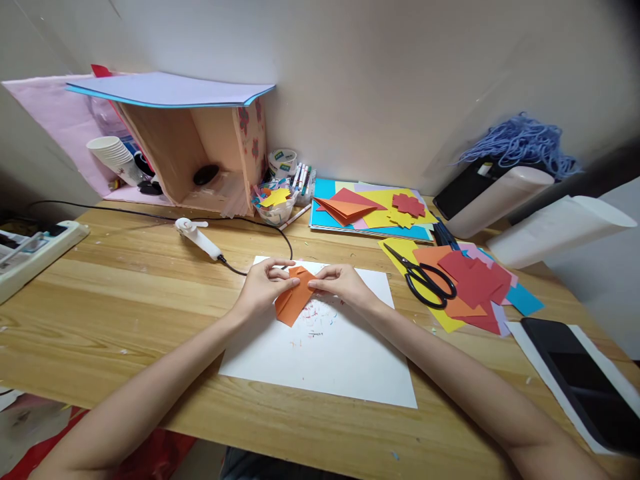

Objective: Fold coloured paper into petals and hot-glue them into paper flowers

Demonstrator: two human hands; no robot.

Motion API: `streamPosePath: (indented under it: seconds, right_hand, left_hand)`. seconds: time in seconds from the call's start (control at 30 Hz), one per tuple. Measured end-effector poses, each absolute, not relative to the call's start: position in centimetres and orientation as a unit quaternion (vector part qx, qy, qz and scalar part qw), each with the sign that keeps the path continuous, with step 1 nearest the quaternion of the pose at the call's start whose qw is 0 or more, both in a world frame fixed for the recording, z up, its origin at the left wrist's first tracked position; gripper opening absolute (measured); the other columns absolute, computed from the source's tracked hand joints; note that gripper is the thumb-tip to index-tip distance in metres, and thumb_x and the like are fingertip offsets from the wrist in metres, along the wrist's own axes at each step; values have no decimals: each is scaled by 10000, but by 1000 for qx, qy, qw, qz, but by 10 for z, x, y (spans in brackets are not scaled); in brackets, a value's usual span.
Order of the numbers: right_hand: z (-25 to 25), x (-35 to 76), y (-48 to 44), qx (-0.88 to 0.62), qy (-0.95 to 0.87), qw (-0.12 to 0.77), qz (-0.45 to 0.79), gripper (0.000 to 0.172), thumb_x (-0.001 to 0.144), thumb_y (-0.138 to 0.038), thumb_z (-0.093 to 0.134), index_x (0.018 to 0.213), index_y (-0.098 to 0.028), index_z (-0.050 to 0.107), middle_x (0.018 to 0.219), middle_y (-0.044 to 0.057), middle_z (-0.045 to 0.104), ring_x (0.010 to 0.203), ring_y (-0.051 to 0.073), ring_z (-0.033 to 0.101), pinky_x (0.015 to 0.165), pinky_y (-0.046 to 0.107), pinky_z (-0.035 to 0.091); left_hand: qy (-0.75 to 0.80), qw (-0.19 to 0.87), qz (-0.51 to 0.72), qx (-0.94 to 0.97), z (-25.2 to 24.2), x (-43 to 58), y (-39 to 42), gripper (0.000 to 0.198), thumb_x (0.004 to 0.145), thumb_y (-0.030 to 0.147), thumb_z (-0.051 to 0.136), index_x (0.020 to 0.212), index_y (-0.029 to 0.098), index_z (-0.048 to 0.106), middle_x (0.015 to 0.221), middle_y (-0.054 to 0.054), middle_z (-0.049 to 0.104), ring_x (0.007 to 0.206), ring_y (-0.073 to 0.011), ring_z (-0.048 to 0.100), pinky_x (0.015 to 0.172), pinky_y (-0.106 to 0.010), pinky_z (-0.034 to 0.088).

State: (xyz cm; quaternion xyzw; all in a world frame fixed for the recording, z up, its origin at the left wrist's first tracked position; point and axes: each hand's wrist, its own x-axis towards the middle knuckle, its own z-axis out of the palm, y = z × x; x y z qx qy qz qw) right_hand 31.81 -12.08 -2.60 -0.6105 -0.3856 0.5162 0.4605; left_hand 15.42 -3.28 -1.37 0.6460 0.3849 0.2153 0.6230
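Note:
A folded piece of orange paper (296, 303) is held between my two hands over a white sheet (350, 370) on the wooden table. My left hand (267, 287) pinches its upper left side, thumb on top. On the upper right side, the thumb and fingers of my right hand (343, 283) are closed on the same paper. Creases run across the orange piece, and its lower end points toward me. Small coloured marks or scraps dot the white sheet below. Parts of the fingers are hidden behind the paper.
Black-handled scissors (430, 280) lie on coloured paper pieces (475, 283) at right, near a phone (575, 380). A white corded glue gun (197, 239) rests at left. Behind stand an open cardboard box (255, 153), a tub of scraps (277, 212) and stacked coloured sheets (320, 223).

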Motion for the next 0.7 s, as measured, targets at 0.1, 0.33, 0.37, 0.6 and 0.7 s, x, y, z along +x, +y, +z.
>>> streamPosePath:
  seconds: [0.1, 0.33, 0.37, 0.6, 0.7]
  right_hand:
    - [-20, 319, -121, -625, -392, 432, 518, 290, 590, -396, 693, 636, -119, 622, 558, 11, 577, 472, 70, 469, 437, 204, 327]
    - [-13, 327, -120, -637, -459, 341, 517, 346, 666, -474, 602, 767, -147, 657, 626, 7, 558, 503, 69, 438, 393, 182, 238]
    - [-13, 327, -120, -637, -468, 336, 512, 346, 675, -474, 591, 757, -146, 660, 616, 2, 542, 492, 64, 414, 390, 183, 230]
    - [-18, 324, -122, -635, -446, 384, 501, 303, 658, -426, 616, 713, -131, 655, 611, 8, 543, 515, 74, 425, 437, 195, 270]
    - [-20, 321, -122, -644, -420, 414, 487, 300, 668, -425, 609, 724, -134, 657, 634, 13, 560, 513, 73, 427, 449, 202, 284]
  left_hand:
    - [388, 612, 215, 654, -13, 154, -33, 477, 553, 332, 725, 958, 120, 591, 592, 12, 611, 535, -104, 546, 530, -210, 404]
    - [338, 624, 180, 681, -17, 154, -33, 466, 565, 284, 717, 985, 124, 593, 606, 6, 609, 581, -113, 572, 565, -211, 428]
    - [329, 625, 171, 687, -19, 154, -33, 465, 569, 276, 714, 990, 124, 591, 617, -2, 615, 594, -117, 577, 568, -211, 429]
    - [348, 601, 180, 696, -23, 156, -33, 439, 617, 340, 682, 994, 135, 593, 699, -36, 652, 651, -140, 598, 578, -227, 448]
    - [364, 629, 176, 664, -23, 157, -33, 460, 611, 397, 683, 976, 130, 599, 767, -69, 674, 714, -171, 621, 612, -259, 472]
